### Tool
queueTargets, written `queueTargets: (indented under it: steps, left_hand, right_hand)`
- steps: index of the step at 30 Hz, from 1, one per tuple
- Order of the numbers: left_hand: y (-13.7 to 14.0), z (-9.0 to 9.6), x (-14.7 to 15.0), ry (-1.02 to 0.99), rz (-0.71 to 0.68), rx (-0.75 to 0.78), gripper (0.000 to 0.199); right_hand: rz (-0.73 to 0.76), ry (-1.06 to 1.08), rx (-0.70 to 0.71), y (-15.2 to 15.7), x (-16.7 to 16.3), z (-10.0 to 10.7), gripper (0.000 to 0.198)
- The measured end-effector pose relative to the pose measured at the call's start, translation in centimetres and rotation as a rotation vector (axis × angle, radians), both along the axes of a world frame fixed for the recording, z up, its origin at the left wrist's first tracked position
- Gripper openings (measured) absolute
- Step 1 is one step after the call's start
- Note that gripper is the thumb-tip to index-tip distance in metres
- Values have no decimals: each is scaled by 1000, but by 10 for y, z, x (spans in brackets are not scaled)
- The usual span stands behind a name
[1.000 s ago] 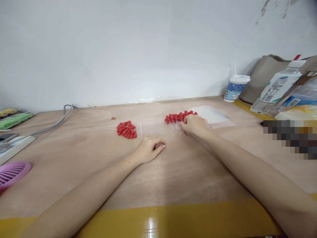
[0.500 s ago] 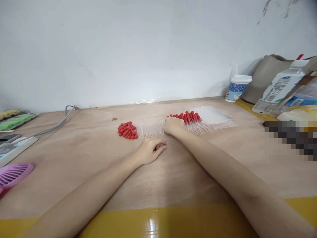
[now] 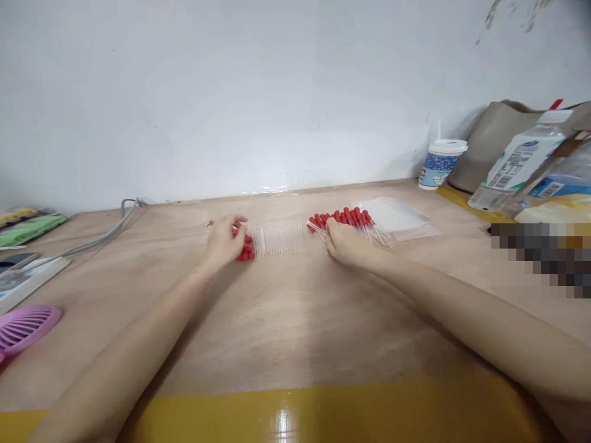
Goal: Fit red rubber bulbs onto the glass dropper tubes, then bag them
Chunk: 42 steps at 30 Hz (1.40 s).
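Note:
My left hand is over a pile of small red rubber bulbs, fingers apart and curved, hiding part of the pile. Beside the pile, thin clear dropper tubes lie side by side in a row. My right hand rests at the near edge of a group of droppers with red bulbs, their clear stems pointing toward me. Its fingers are curled together; whatever is between them is hidden. Just left of that hand, a few more red-topped droppers lie at a slant.
Clear plastic bags lie right of the droppers. A lidded paper cup, a plastic bottle and a grey bag stand at the back right. A grey cable, a white power strip and a pink fan are at left.
My left hand has moved from the table's middle up and left to the red bulbs. My right hand has shifted right from the tube row's end to the red-topped droppers.

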State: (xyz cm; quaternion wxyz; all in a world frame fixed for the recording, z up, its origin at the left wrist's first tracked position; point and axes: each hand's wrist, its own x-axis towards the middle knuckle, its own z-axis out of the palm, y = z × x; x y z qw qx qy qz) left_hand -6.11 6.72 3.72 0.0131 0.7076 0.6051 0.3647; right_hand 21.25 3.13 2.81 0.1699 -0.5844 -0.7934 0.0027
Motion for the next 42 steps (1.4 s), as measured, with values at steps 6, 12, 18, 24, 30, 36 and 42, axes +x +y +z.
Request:
queueTargets:
  steps: [6,12,18,24,30,36,42]
  left_hand:
    - [66,20,-48,349,47,-367,29]
    - [96,21,-52,330,-51,-599,31]
    - [102,16,-54,240,-109,-700,20]
    - [103,11,-58,150,-93,-665,22]
    - [99,10,-59,102,-83,-590,28]
    - [73,22,-43,80,-48,-149,28]
    - [0,2,10,-248,-314,64,44]
  right_hand:
    - [328,162,277,-17,33,-37,25]
    - [389,226,363,-13,30,-54,29]
    - [392,270,355,-15,28,-50,26]
    - [394,289,345,-16,28,-50,26]
    - [396,278,365,-13,28,-52,27]
    - [391,295,323,-14,29,-48,22]
    - [374,317,285,-14,28,-51,23]
